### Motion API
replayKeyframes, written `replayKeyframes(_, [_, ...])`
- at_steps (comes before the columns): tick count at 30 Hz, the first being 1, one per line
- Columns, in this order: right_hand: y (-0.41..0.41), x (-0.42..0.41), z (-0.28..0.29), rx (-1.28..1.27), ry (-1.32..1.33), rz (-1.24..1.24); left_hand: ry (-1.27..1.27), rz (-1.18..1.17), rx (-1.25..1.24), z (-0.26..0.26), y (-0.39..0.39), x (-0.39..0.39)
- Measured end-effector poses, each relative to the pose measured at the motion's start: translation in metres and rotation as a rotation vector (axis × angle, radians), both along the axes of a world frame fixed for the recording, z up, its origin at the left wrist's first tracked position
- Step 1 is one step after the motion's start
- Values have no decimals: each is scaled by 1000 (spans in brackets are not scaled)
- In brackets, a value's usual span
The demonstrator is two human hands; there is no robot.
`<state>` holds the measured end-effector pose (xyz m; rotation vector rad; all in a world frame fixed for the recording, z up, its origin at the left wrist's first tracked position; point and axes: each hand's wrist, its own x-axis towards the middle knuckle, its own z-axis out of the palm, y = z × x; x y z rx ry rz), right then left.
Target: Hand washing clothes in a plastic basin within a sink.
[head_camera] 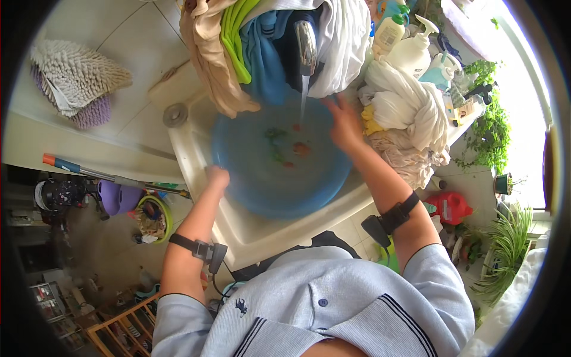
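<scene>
A blue plastic basin sits in a pale sink, under a chrome tap with water running from it. Green and red shapes show at the basin's bottom. My left hand is at the basin's left rim, its fingers partly hidden, so its grip cannot be told. My right hand is at the right rim, slightly blurred, fingers apart, near a hanging white cloth. Beige, lime green and blue garments hang over the basin's far side.
Twisted white laundry is heaped right of the basin, below several pump bottles. A drain strainer lies at the sink's left corner. Farther left are a chenille mop head or mitt and a pole. Potted plants stand at the far right.
</scene>
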<state>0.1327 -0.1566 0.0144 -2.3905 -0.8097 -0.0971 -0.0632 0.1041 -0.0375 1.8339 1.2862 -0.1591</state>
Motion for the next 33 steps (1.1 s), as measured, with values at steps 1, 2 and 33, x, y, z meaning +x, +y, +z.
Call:
replayKeyframes(1, [2, 0, -12, 1, -57, -18, 17, 43, -31, 11, 2, -1])
replayKeyframes(2, [5, 0, -24, 10, -54, -13, 2, 22, 98, 18, 3, -4])
replayKeyframes(33, [54, -23, -180, -7, 752, -2, -745, 48, -350, 185, 9, 64])
